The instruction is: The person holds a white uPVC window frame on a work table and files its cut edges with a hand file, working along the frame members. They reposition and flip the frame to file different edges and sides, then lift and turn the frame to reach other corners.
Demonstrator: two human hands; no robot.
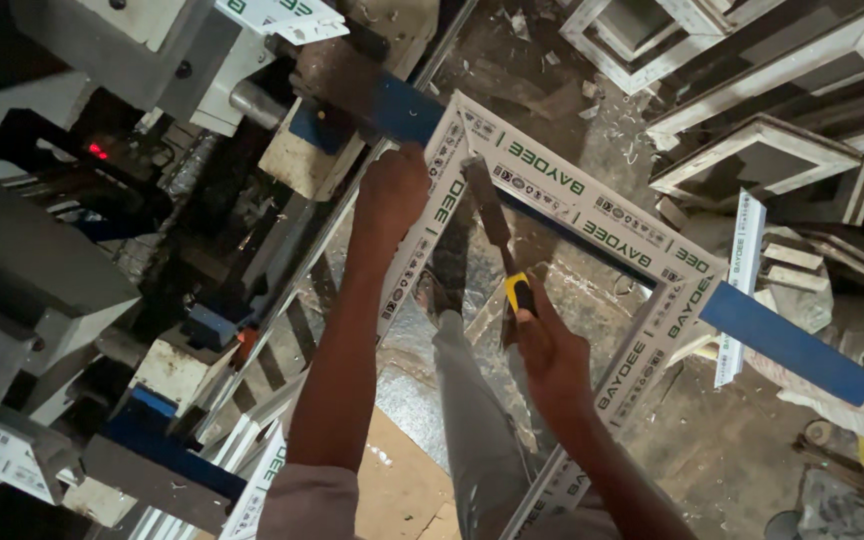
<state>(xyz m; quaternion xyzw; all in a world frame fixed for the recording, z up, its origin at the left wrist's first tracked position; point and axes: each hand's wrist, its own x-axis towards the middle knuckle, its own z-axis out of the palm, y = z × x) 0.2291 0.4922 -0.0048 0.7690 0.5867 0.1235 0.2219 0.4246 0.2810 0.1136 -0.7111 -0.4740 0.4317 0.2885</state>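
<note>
The frame (592, 215) is white, its film patterned with repeated green lettering and small dark marks. The chisel (500, 240) has a dull grey-brown blade and a yellow-and-black handle, and the bar (782, 343) under the frame is solid blue. Stacked frames (752, 150) are plain white, the machine (102, 60) grey with a red light (98, 151).
</note>
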